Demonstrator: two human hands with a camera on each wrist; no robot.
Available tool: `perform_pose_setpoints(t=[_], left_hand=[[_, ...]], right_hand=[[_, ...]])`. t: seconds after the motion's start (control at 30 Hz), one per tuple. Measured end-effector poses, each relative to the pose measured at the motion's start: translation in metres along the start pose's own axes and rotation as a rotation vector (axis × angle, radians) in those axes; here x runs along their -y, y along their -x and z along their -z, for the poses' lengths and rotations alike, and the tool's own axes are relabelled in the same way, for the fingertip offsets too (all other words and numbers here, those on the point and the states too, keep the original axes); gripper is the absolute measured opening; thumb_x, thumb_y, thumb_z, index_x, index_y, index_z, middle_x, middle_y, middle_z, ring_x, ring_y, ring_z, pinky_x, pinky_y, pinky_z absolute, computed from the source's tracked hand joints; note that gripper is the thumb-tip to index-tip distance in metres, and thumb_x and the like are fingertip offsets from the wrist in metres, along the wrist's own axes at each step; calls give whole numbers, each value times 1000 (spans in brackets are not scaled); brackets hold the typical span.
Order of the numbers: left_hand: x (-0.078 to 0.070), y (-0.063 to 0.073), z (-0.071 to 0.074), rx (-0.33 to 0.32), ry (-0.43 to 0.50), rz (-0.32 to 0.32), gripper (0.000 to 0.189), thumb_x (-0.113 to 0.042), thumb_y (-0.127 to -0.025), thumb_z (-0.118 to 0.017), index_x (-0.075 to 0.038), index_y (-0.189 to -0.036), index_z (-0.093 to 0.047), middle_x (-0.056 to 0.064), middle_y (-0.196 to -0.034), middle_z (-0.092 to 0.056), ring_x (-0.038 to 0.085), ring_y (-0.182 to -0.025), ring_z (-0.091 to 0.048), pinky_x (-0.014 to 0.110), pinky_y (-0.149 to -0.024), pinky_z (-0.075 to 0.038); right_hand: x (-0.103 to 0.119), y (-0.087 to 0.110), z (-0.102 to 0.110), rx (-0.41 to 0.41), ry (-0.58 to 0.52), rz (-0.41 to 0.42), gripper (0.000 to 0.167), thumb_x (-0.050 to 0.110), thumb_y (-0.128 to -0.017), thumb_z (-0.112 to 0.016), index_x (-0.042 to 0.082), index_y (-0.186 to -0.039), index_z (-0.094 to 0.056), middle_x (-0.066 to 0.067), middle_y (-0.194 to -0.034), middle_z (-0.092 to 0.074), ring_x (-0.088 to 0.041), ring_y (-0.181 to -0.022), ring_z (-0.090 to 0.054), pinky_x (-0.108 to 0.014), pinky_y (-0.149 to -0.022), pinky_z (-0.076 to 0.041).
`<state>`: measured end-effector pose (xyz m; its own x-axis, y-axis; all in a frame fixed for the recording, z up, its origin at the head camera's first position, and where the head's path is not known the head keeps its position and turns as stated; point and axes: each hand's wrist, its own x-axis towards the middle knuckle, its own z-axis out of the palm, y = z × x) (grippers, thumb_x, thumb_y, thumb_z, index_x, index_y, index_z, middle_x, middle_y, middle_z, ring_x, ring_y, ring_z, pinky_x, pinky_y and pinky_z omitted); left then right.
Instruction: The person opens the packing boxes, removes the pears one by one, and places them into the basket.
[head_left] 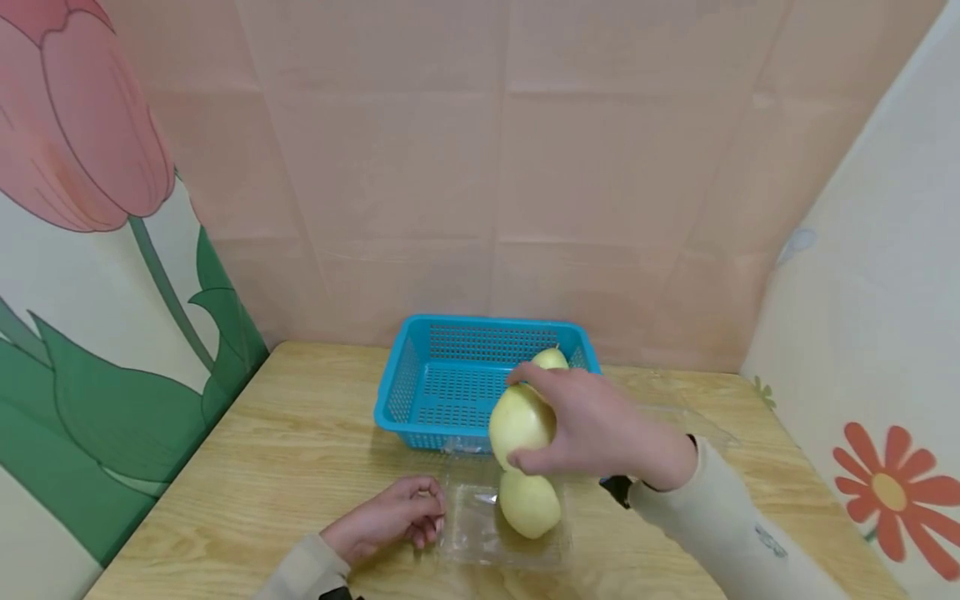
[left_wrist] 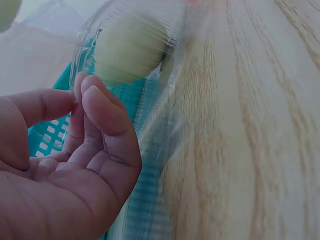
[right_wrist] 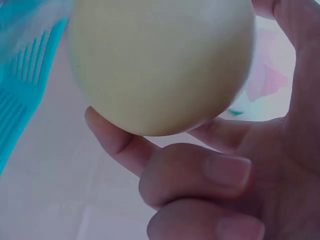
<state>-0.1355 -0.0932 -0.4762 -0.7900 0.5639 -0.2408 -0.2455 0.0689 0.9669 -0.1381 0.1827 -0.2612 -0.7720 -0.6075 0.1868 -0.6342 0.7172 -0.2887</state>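
Observation:
My right hand (head_left: 600,425) grips a pale yellow pear (head_left: 517,421) between thumb and fingers, above the near edge of a blue plastic basket (head_left: 386,408). That pear (right_wrist: 160,65) fills much of the right wrist view. Below it, a second pear (head_left: 531,508) sits in the right part of a clear plastic box (head_left: 468,546). At the box's left edge, my left hand (head_left: 397,517) pinches the thin rim between thumb and fingertips, as the left wrist view shows. A third pear (head_left: 551,358) lies at the basket's back right, partly hidden by my right hand.
A wooden table (head_left: 292,450) bears everything. Clear plastic (head_left: 693,417) lies behind my right forearm, hard to make out. A pink cloth (head_left: 375,167) hangs at the back, with flower-printed cloths on both sides.

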Motion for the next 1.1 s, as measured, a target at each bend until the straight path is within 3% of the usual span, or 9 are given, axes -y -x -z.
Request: perform_pose_setpoints(t=[0.23,0.5,0.77,0.93,1.1], left_hand=[[1,1,-1,-8,-4,-2,8,-11,-96,-55,-3,-96,-55,3,-80,-63,12,-67,-58,23,-58,-49],[2,-1,0,-8,-3,-10,7,-12,-97,-54,-4,-96,-55,3,-80,-63,12,-68,-57,23,-59,-49],[3,-1,1,0,-3,-15,7,-11,-97,-54,-5,-95,-55,3,-80,-63,12,-68,-57,22,-59,-49],[2,0,-1,3,-5,-22,8,-10,-97,-53,-3,-96,-55,3,-79,-62,12,-68,-57,22,-59,-48],[-2,3,-1,6,-7,-9,7,-9,-98,-52,-3,-95,-54,3,-79,-62,12,-67,-56,22,-58,-49]], right_hand=[[-24,-34,10,31,-40,-42,62,49,-74,-80,19,-124,-58,5,-82,-64,-12,-70,-58,-29,-56,-49],[-51,-73,11,94,-106,-89,62,49,-78,-79,15,-125,-58,0,-92,-68,-16,-75,-62,-34,-68,-51],[-86,-110,-11,123,-100,-176,66,53,-78,-76,15,-129,-57,-3,-111,-66,-22,-89,-61,-38,-78,-50],[-109,-126,-33,162,-120,-212,72,51,-79,-77,9,-133,-54,-7,-116,-63,-24,-95,-58,-41,-80,-49],[-126,-142,-58,213,-125,-298,79,52,-80,-76,7,-139,-49,-10,-135,-56,-29,-116,-55,-46,-92,-50]])
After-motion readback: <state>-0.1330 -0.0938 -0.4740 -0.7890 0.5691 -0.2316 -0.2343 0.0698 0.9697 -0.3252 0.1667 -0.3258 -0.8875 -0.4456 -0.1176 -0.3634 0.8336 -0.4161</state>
